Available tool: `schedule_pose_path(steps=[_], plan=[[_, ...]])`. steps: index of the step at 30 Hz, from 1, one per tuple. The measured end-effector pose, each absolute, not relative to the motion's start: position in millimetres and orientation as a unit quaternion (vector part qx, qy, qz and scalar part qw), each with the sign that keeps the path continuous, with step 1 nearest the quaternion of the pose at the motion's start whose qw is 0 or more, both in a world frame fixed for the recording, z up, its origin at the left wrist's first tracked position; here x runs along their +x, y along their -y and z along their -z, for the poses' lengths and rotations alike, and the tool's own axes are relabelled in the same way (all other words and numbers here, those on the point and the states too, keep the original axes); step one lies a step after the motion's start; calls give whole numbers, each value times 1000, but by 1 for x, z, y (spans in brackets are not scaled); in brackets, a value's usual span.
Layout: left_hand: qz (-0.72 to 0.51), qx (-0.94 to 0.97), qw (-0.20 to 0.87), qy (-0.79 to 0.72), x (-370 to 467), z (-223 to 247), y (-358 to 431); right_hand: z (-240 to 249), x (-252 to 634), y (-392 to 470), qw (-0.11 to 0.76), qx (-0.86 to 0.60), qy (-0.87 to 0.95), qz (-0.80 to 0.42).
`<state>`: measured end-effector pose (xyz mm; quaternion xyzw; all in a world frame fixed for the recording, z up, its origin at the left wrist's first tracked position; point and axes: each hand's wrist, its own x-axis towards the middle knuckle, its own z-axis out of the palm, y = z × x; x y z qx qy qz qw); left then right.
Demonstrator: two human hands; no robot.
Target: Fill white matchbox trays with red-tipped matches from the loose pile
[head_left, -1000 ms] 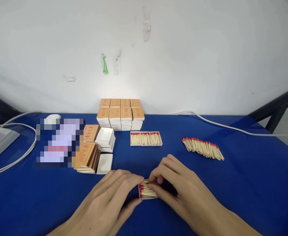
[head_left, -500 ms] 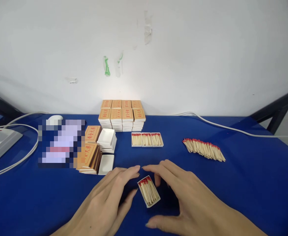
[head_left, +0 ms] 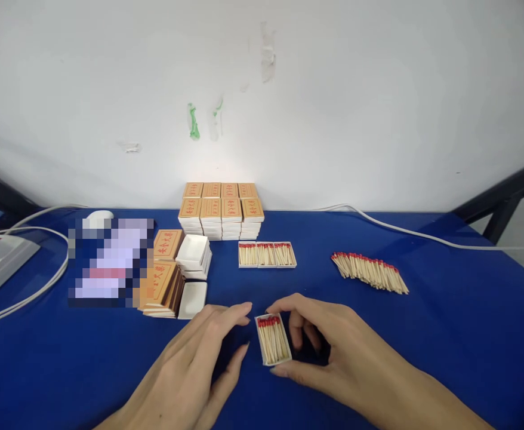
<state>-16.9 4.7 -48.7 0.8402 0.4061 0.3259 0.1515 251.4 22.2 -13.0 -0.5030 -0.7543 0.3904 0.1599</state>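
A white matchbox tray [head_left: 274, 353] full of red-tipped matches is between my hands at the front of the table. My right hand [head_left: 333, 340] grips it by its two short ends, index finger at the far end and thumb at the near end. To its left, my left hand [head_left: 199, 358] is apart from the tray, thumb and fingers spread with nothing between them. Beyond them, three filled matchbox trays [head_left: 267, 255] stand side by side. A loose heap of matches [head_left: 370, 272] lies farther right.
Stacked matchboxes [head_left: 221, 209] stand by the wall. Orange matchbox sleeves [head_left: 160, 283] sit at left beside empty white trays [head_left: 193, 251] and one single tray [head_left: 193, 300]. A blurred-out object [head_left: 114, 257], a white mouse [head_left: 98, 219] and a white cable [head_left: 405, 234] lie on the blue table.
My right hand has closed its thumb and index finger on the filled tray's ends. The tray has turned straighter and shifted slightly away from me. The left hand has hardly moved.
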Motion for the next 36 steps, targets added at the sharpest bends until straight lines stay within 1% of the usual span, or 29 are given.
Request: schedule_pose_path(steps=[4,7,12,16,19,21,23,26,30,33,36], plan=[[-324,848,136,-396,-18,44,-3,12,253,-25,159,-511,740,-407],[-320,859,92,-389,-18,38,-1,16,257,-27,139,-527,728,-416],[-333,855,-63,-393,-22,31,3,20,268,-25,101,-518,754,-391],[-270,849,-149,-429,-31,26,7,14,265,-22,97,-514,762,-381],[-241,835,-240,-432,-36,23,8,14,254,-18,100,-537,772,-324],[-229,828,-272,-434,-36,21,6,16,247,-16,102,-547,782,-280],[-230,829,-271,-431,-36,21,3,20,242,-14,103,-551,789,-252],[-243,846,-228,-415,-33,23,0,23,240,-14,99,-546,793,-251],[-260,867,-175,-386,-29,27,-3,16,250,-20,81,-523,789,-313],[-281,867,-161,-379,-27,28,-4,9,258,-26,69,-497,785,-363],[-298,866,-148,-372,-26,30,-4,6,261,-29,67,-486,785,-379]])
